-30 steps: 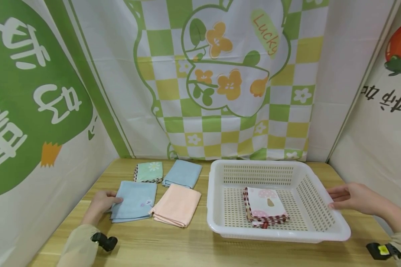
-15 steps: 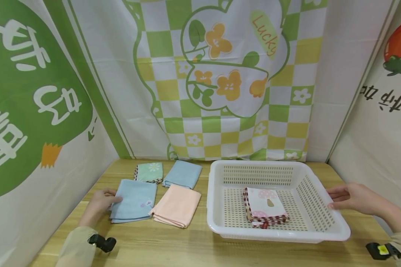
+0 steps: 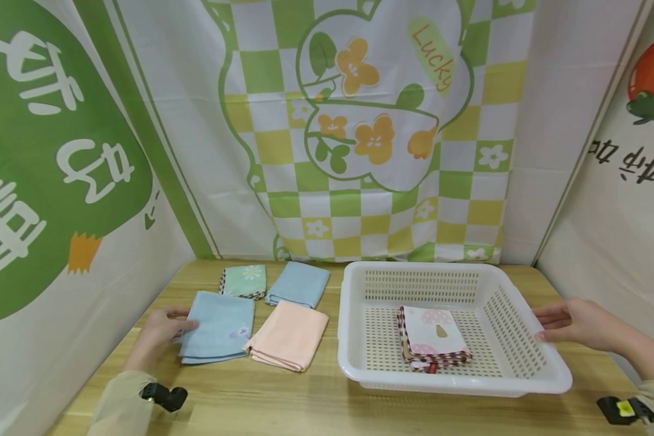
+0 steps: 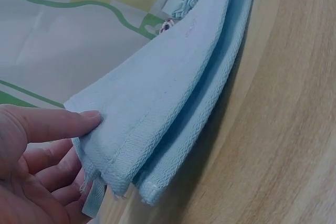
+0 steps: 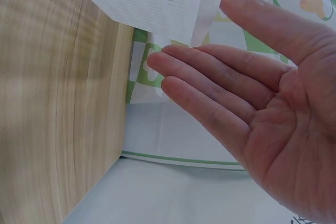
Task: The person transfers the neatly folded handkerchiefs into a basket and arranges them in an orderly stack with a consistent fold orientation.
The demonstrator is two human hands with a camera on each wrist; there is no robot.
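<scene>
"Status of the left hand (image 3: 160, 332)?"

"Gripping. The thumb lies on top of the front blue cloth (image 3: 218, 327) at its left edge, with fingers behind that edge, so the fabric is pinched between them."

"Location of that cloth?"

"On the wooden table (image 3: 305, 406), at the front left of a group of four folded cloths. It carries a small purple motif near its right edge. The left wrist view shows its folded layers parted along one side."

"Adjacent items?"

"Peach cloth (image 3: 290, 334): to its right, one corner meeting the blue edge; overlap at that point cannot be determined. Mint cloth (image 3: 245, 280), with white flower and checked border: just behind. Back blue cloth (image 3: 298, 283): behind the peach cloth, right of the mint cloth."

"Status of the right hand (image 3: 574, 324)?"

"Extended. Four fingers are nearly straight, the thumb is spread from them, and nothing is gripped. The thumb tip appears to touch the right rim of the white basket (image 3: 452, 383); finger contact with the outer wall cannot be confirmed."

"Basket position and contents?"

"Upright on the table, right of the peach cloth, with a narrow strip of wood between. Inside, a folded mushroom-print cloth (image 3: 435, 329) with red checked edging lies on the perforated floor."

"Background?"

"Printed curtain (image 3: 469, 203), hanging behind the table, lettered 'Lucky'."
</scene>
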